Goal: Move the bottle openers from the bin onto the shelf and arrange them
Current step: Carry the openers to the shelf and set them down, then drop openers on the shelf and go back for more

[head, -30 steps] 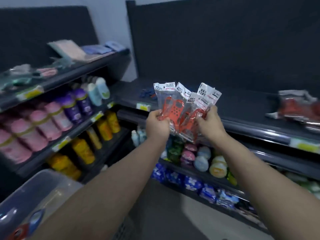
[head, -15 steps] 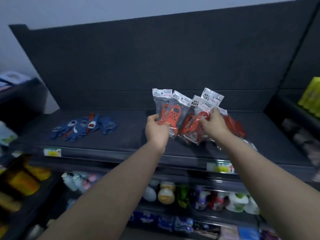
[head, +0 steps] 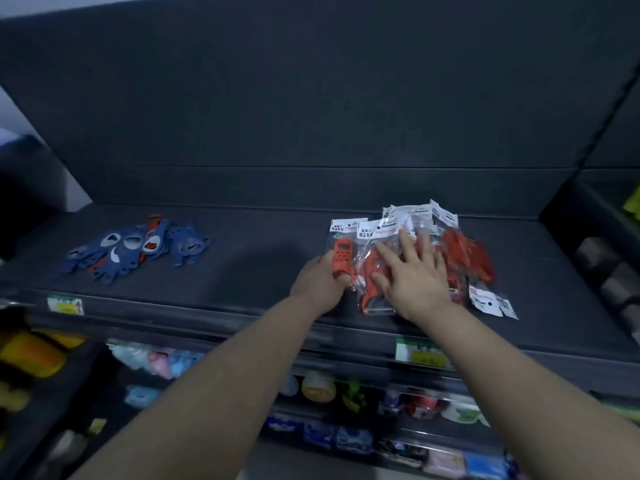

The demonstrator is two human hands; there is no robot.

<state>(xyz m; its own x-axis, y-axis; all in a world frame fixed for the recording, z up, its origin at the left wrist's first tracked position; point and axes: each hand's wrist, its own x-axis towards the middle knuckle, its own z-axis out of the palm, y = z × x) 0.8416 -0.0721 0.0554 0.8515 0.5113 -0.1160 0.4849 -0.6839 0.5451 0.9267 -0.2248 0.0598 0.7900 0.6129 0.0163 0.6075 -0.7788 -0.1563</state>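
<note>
Several red bottle openers (head: 464, 252) in clear packets with white header cards lie in a loose pile on the dark shelf (head: 263, 268), right of centre. My left hand (head: 320, 282) grips the leftmost red packet (head: 341, 252) at its lower end, fingers curled round it. My right hand (head: 414, 271) lies flat on the pile with fingers spread and straight, pressing the packets down. A separate heap of blue bottle openers (head: 135, 251) sits on the same shelf at the left. The bin is out of view.
Two loose white-headed packets (head: 493, 303) stick out near the shelf's front edge at the right. Price labels (head: 65, 304) mark the front rail. Lower shelves hold bottles and small jars (head: 317, 388). A dark back panel rises behind the shelf.
Both hands have lowered the fanned bunch of red packets from the air onto the shelf. The right hand has released its grip and now lies flat on the pile.
</note>
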